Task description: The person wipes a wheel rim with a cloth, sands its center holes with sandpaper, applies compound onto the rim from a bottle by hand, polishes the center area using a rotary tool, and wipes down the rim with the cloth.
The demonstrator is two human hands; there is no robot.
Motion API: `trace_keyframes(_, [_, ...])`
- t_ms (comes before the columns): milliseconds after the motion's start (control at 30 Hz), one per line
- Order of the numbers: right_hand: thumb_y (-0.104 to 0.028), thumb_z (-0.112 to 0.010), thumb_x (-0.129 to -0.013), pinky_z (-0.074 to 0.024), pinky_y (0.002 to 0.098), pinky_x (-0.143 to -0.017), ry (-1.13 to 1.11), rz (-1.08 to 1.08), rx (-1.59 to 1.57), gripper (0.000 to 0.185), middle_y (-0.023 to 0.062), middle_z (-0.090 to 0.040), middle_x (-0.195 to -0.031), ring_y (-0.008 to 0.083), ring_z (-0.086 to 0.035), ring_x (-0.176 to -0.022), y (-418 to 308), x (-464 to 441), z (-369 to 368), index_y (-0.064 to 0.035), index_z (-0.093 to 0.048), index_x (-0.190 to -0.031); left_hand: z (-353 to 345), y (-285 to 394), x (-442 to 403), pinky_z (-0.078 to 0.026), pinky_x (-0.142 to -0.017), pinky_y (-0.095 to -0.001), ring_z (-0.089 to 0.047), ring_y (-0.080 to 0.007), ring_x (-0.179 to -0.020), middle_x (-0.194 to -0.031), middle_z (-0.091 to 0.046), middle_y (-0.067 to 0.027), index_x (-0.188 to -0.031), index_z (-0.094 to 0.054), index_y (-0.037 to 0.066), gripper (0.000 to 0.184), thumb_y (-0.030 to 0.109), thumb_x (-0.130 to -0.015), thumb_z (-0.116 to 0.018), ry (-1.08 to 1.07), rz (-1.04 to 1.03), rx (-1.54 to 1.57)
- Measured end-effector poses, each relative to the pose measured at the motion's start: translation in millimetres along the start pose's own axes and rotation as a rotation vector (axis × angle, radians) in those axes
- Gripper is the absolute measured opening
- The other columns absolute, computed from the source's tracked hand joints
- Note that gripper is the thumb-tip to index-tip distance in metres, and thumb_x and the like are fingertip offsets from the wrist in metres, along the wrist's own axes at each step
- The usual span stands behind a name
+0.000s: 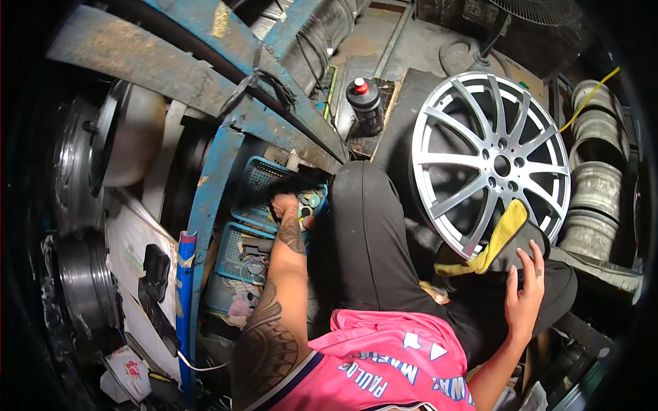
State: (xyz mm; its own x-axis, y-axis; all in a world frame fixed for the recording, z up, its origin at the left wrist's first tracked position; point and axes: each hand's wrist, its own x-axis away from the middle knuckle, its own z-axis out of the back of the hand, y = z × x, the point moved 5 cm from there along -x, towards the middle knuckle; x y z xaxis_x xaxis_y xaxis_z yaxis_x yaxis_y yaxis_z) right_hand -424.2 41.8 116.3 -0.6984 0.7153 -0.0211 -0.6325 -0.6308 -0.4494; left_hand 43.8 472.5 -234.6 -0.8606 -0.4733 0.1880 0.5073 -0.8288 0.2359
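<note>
My left hand [284,204] reaches into a blue plastic basket [252,179], its fingers curled. A dark shape lies against the fingers, and what they grip is hidden. Round coloured discs [312,203] sit beside this hand in the basket. My right hand [526,281] is above my right leg, fingers apart, holding nothing. Just ahead of it, a yellow and grey cloth [502,236] drapes over the lower rim of a silver multi-spoke car wheel rim [502,164]. The wheel rim is propped upright, tilted, in front of my legs.
A black bottle with a red cap [366,106] stands beyond my left knee. A second blue basket [240,253] holds small parts and cords. Blue metal frame bars [212,185] cross the left side. Stacked metal wheels [595,192] stand at right, below a yellow cord [591,97].
</note>
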Motion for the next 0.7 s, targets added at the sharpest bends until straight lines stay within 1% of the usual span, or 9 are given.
trace_keyframes(100, [-0.005,-0.060,-0.099,-0.0477,0.0434,-0.105,0.014,-0.035,-0.053,0.029,0.0165,-0.061,-0.142,0.0387,-0.061,-0.126,0.5,5.8,-0.1,-0.0029,-0.066,-0.127,-9.0,-3.6,-10.1,-0.054,-0.093,-0.0542,-0.070,-0.0453,-0.106,-0.119,-0.073,-0.0212,-0.115,-0.076,0.006,0.049,0.043,-0.083,-0.081,0.006,0.126,0.084])
trace_keyframes(333, [-0.005,-0.063,-0.096,-0.0495,0.0432,-0.101,-0.091,0.087,-0.114,0.025,0.0184,-0.071,-0.121,0.0362,-0.066,-0.115,-17.0,-10.0,-8.6,-0.0014,-0.068,-0.120,64.2,1.3,57.8,-0.053,-0.082,-0.0311,-0.070,-0.0178,-0.087,-0.096,-0.077,-0.0158,-0.108,-0.075,-0.006,0.027,0.020,-0.099,-0.070,-0.082,-0.458,0.750])
trace_keyframes(400, [-0.006,-0.066,-0.093,-0.0515,0.0437,-0.098,-0.141,0.140,-0.204,0.027,0.0177,-0.071,-0.119,0.0364,-0.067,-0.111,-39.9,-15.4,-11.6,-0.0025,-0.069,-0.120,126.5,19.0,105.6,-0.051,-0.077,-0.0334,-0.067,-0.0224,-0.083,-0.094,-0.073,-0.0149,-0.098,-0.072,-0.006,0.021,0.014,-0.099,-0.068,-0.001,-0.592,0.814])
trace_keyframes(433, [-0.009,-0.072,-0.091,-0.0529,0.0432,-0.096,-0.197,0.219,-0.270,0.035,0.0181,-0.072,-0.121,0.0359,-0.068,-0.111,-60.1,-19.6,-12.7,-0.0023,-0.068,-0.124,189.4,45.6,159.6,-0.052,-0.075,-0.0343,-0.066,-0.0246,-0.082,-0.094,-0.070,-0.0154,-0.096,-0.070,-0.006,0.017,0.010,-0.098,-0.068,0.118,-0.826,0.743])
trace_keyframes(500, [-0.033,-0.087,-0.081,-0.0552,0.0424,-0.098,-0.472,0.229,-0.664,0.079,0.0179,-0.063,-0.139,0.0343,-0.068,-0.116,-102.8,-24.7,-14.3,-0.0030,-0.053,-0.145,272.4,78.1,260.4,-0.054,-0.070,-0.0380,-0.063,-0.0294,-0.078,-0.091,-0.066,-0.0169,-0.094,-0.070,-0.007,0.011,0.004,-0.092,-0.069,0.385,-1.159,0.642])
trace_keyframes(533, [-0.040,-0.094,-0.071,-0.0540,0.0422,-0.100,-0.454,0.415,-0.796,0.111,0.0172,-0.060,-0.141,0.0308,-0.068,-0.114,-114.3,-24.2,-24.5,-0.0080,-0.034,-0.159,293.1,88.6,301.1,-0.054,-0.070,-0.0386,-0.063,-0.0305,-0.077,-0.090,-0.066,-0.0163,-0.094,-0.071,-0.005,0.010,0.004,-0.090,-0.070,0.403,-1.278,0.767])
trace_keyframes(567, [-0.045,-0.095,-0.066,-0.0547,0.0415,-0.100,-0.407,0.513,-0.848,0.120,0.0181,-0.057,-0.141,0.0309,-0.067,-0.115,-126.3,-26.1,-23.4,-0.0079,-0.029,-0.160,306.4,104.3,339.0,-0.054,-0.070,-0.0384,-0.064,-0.0293,-0.077,-0.089,-0.066,-0.0133,-0.097,-0.074,-0.002,0.012,0.005,-0.089,-0.071,0.307,-1.383,0.816])
trace_keyframes(600, [-0.037,-0.096,-0.070,-0.0554,0.0384,-0.097,-0.398,0.473,-0.939,0.100,0.0152,-0.063,-0.130,0.0263,-0.068,-0.111,-133.3,-31.0,-15.1,-0.0047,-0.042,-0.148,314.5,122.9,369.8,-0.053,-0.069,-0.0349,-0.063,-0.0273,-0.075,-0.088,-0.066,-0.0104,-0.100,-0.076,0.000,0.014,0.006,-0.088,-0.073,0.188,-1.506,0.811])
trace_keyframes(700, [-0.015,-0.088,-0.082,-0.0542,0.0332,-0.089,-0.349,0.378,-0.935,0.041,0.0105,-0.070,-0.110,0.0185,-0.068,-0.100,-110.0,-53.1,8.8,-0.0022,-0.059,-0.108,298.7,169.2,422.0,-0.049,-0.070,-0.0302,-0.061,-0.0193,-0.078,-0.093,-0.064,-0.0091,-0.102,-0.076,0.000,0.012,0.007,-0.092,-0.075,-0.270,-1.497,0.963])
